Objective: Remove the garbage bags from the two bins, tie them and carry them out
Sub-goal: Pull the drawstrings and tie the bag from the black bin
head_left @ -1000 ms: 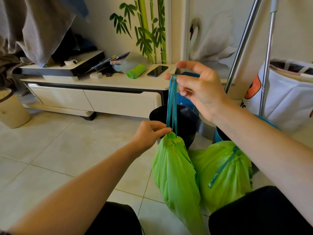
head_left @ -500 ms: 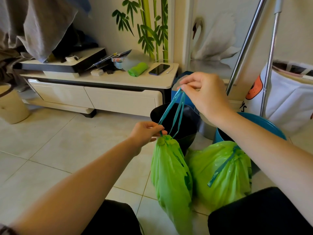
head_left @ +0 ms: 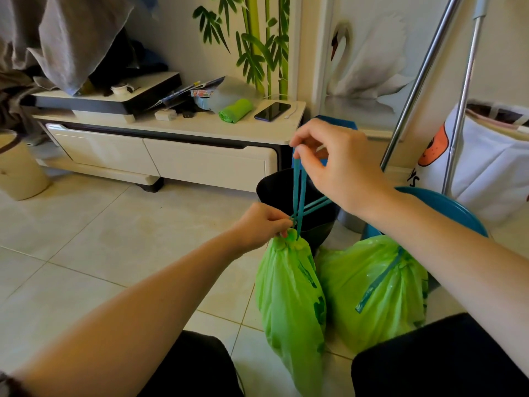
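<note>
Now the left hand (head_left: 259, 224) pinches the gathered neck of a green plastic garbage bag (head_left: 289, 299) on the tiled floor (head_left: 114, 253), while the right hand (head_left: 337, 164) pinches its teal drawstring (head_left: 297, 184) above; a second green bag (head_left: 372, 290) sits just beside.

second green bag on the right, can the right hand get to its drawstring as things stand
Probably not yet. The right hand is pinching the teal drawstring of the bag being tied. The second bag lies under that forearm, its drawstring uncovered, so the way looks free once the hand lets go.
</note>
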